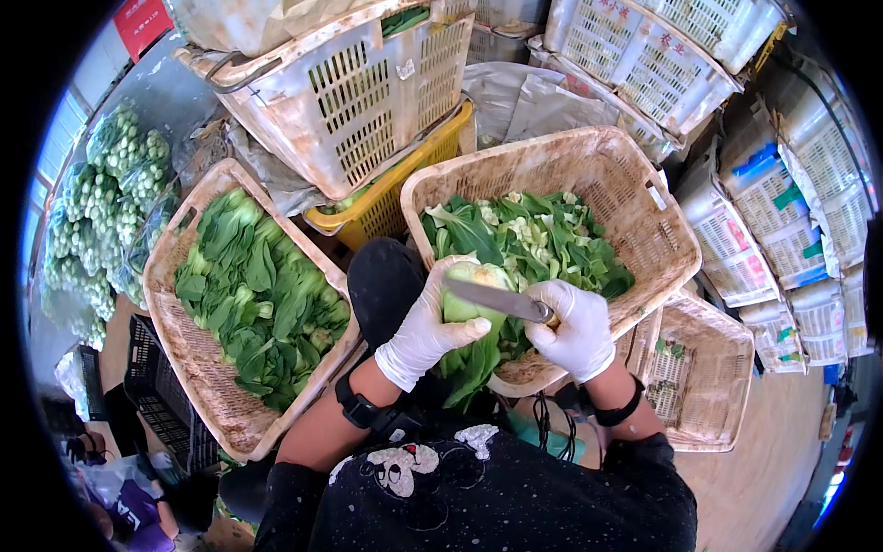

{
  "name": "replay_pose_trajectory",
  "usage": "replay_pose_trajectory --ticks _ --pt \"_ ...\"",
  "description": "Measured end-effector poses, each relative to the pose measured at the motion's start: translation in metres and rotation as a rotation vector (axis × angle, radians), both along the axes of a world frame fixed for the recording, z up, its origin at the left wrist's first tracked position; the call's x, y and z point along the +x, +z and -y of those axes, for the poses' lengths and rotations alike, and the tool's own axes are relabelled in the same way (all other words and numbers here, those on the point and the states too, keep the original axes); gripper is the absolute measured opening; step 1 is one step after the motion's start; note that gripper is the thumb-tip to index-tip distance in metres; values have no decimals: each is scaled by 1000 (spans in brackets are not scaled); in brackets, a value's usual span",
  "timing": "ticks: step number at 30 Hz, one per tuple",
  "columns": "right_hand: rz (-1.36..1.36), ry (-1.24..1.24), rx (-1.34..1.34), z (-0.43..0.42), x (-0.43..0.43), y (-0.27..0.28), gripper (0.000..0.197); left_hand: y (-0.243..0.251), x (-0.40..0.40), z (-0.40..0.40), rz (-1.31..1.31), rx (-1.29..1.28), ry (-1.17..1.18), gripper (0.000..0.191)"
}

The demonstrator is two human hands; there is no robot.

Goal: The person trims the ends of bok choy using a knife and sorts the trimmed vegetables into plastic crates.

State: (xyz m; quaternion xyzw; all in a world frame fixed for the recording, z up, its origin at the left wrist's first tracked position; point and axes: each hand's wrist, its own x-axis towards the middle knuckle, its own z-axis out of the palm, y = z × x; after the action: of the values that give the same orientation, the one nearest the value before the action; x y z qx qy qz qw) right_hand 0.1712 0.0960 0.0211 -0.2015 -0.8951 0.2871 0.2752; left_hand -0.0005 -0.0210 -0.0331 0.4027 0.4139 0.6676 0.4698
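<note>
My left hand (431, 331), in a white glove, grips a head of bok choy (461, 345) with its pale cut base turned up and its leaves hanging down. My right hand (574, 330), gloved as well, holds a knife (493, 301) by its handle. The blade lies across the front of the base; whether it touches cannot be told. Just beyond both hands is a stained plastic crate (641, 228) holding loose leaves and pale trimmings (528, 234). To the left, a second crate (179, 359) contains whole heads of bok choy (269, 297).
A white crate (372, 90) stands on a yellow crate (407, 186) ahead. Bagged greens (110, 221) are piled at far left. Stacked white crates (641, 55) line the right. Another crate (724, 386) with leaf scraps sits at right. A person (134, 507) is at lower left beside black crates (162, 393).
</note>
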Motion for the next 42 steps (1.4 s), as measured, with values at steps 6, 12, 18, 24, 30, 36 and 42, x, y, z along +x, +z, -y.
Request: replay_pose_trajectory --ticks 6,12,18,24,30,36,42 --pt "311 109 321 5 3 15 15 20 12 3 349 -160 -35 70" --pt "274 -8 266 18 9 -2 14 2 16 8 -186 -59 131 69" --pt "636 -467 103 -21 41 -67 13 34 20 20 -541 -14 138 71" --pt "-347 -355 -956 2 37 -44 21 14 22 -7 -148 -32 111 81" --pt "2 219 -254 -11 13 -11 51 13 8 -6 -334 -84 -76 66" --pt "88 290 -483 -26 -9 -6 37 11 3 -6 112 -248 -201 51" --pt "-2 323 -784 -32 -15 -18 26 1 -1 -6 118 -272 -266 54"
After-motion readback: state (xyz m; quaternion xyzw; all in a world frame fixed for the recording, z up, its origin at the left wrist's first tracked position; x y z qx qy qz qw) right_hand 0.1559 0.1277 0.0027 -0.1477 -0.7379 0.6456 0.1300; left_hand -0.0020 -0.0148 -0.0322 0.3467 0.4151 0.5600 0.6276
